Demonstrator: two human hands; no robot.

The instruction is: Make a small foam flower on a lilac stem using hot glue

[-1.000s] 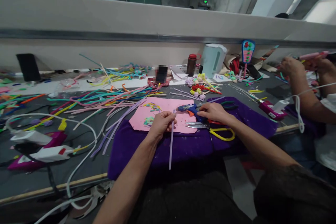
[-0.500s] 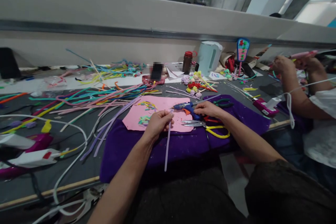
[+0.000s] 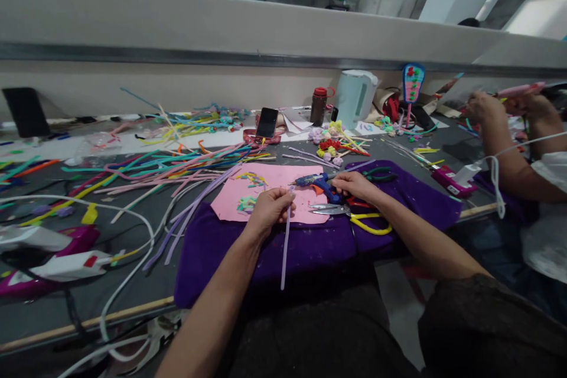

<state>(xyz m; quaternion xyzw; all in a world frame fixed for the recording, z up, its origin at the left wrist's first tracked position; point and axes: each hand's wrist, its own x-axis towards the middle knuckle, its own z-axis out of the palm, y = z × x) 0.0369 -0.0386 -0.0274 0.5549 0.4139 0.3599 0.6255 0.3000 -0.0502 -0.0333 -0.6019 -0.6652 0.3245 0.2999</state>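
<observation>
My left hand (image 3: 270,210) pinches the top of a lilac pipe cleaner (image 3: 286,245), which hangs down over the purple cloth (image 3: 310,242). My right hand (image 3: 357,185) rests on the handle of a blue glue gun (image 3: 314,181) that lies on a pink sheet (image 3: 266,192). Its nozzle points left, close to the top of the pipe cleaner. Scissors with yellow handles (image 3: 354,215) lie just in front of my right hand. Small bits of coloured pipe cleaner (image 3: 248,189) sit on the pink sheet.
A heap of coloured pipe cleaners (image 3: 155,165) spreads over the table's left half. White and magenta glue guns (image 3: 48,254) with cables lie at the left. A phone (image 3: 267,123), bottle (image 3: 318,107), white kettle (image 3: 354,97) and pipe-cleaner flowers (image 3: 332,144) stand behind. Another person's arms (image 3: 509,142) work at the right.
The view has shifted slightly. My right hand has settled closer on the glue gun's handle. My left hand still holds the lilac pipe cleaner in the same place.
</observation>
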